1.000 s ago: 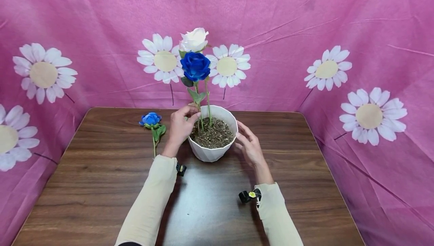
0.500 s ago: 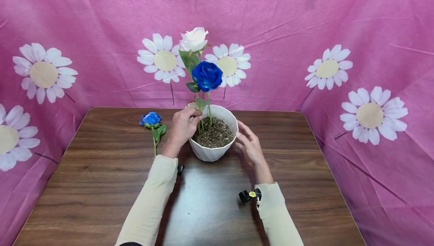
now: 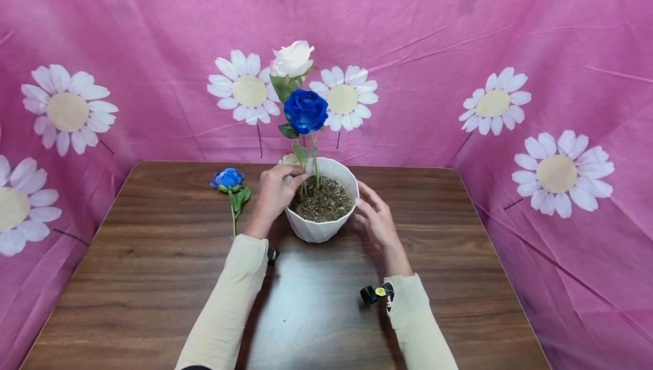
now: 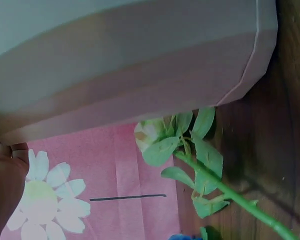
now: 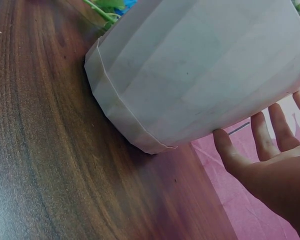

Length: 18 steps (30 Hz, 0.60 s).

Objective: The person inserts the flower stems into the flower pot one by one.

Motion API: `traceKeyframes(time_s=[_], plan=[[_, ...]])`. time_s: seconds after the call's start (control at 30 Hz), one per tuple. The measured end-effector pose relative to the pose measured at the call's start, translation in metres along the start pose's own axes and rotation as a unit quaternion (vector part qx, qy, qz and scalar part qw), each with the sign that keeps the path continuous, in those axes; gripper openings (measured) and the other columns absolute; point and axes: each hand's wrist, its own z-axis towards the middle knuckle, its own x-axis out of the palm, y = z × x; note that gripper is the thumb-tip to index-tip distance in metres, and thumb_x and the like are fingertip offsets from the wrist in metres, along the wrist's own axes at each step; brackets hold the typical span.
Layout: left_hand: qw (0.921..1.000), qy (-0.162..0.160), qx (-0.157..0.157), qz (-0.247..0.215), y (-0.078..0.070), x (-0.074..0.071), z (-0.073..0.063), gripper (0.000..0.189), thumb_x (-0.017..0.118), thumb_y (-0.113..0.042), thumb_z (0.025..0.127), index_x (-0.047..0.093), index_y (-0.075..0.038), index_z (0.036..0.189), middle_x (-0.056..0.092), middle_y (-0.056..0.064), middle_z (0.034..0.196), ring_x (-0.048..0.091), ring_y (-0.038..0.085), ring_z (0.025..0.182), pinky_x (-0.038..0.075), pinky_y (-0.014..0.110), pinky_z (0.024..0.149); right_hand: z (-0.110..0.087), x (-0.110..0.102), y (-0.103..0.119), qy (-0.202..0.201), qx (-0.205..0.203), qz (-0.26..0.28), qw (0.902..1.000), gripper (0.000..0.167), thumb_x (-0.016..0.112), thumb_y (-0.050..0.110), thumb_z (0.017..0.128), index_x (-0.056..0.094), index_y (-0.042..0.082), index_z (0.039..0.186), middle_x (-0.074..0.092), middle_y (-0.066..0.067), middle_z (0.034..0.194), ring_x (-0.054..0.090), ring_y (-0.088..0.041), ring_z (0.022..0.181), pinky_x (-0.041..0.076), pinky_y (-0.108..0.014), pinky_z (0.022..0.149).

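Observation:
A white faceted pot filled with dark soil stands on the table. My left hand is at the pot's left rim, thumb and fingertips pinching the stem of a dark blue rose. That rose stands upright in the soil, in front of a taller white rose whose stem is also in the pot. My right hand rests against the pot's right side; in the right wrist view, its fairly straight fingers touch the wall.
A lighter blue rose lies on the brown wooden table, left of the pot. Behind the pot, a pale rose with leaves and a green stem lies on the table. Pink cloth with printed daisies surrounds the table.
The dark blue rose's head has swung right and down, then slightly back left. My left hand has shifted a little right with the stem. The right hand and the pot look unmoved.

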Motion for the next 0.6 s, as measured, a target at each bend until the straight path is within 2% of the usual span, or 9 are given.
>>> traceKeyframes(time_s=[0.13, 0.3, 0.6], plan=[[0.9995, -0.019, -0.015, -0.018, 0.0, 0.002, 0.0, 0.014, 0.081, -0.005, 0.086, 0.078, 0.001, 0.098, 0.076, 0.014, 0.095, 0.07, 0.031, 0.096, 0.055, 0.046, 0.088, 0.001, -0.001, 0.0, 0.004, 0.001, 0.003, 1.0, 0.055, 0.05, 0.002, 0.102, 0.035, -0.003, 0.154, 0.039, -0.024, 0.152, 0.055, -0.023, 0.119, 0.05, -0.046, 0.097], [0.997, -0.055, -0.032, -0.045, 0.004, 0.003, -0.002, 0.022, 0.086, -0.006, 0.081, 0.078, 0.002, 0.1, 0.074, 0.016, 0.098, 0.067, 0.032, 0.091, 0.055, 0.052, 0.083, 0.001, -0.002, -0.002, 0.005, 0.0, 0.003, 1.0, 0.054, 0.05, 0.002, 0.102, 0.035, -0.003, 0.154, 0.039, -0.024, 0.153, 0.055, -0.023, 0.12, 0.048, -0.05, 0.1], [0.9903, -0.077, -0.091, -0.072, 0.003, -0.009, -0.009, 0.022, 0.082, -0.01, 0.087, 0.077, 0.0, 0.106, 0.073, 0.016, 0.101, 0.067, 0.036, 0.091, 0.053, 0.04, 0.081, 0.0, -0.002, 0.0, -0.001, 0.004, 0.004, 1.0, 0.054, 0.05, 0.0, 0.102, 0.036, -0.003, 0.154, 0.042, -0.022, 0.15, 0.056, -0.02, 0.118, 0.048, -0.051, 0.101]])
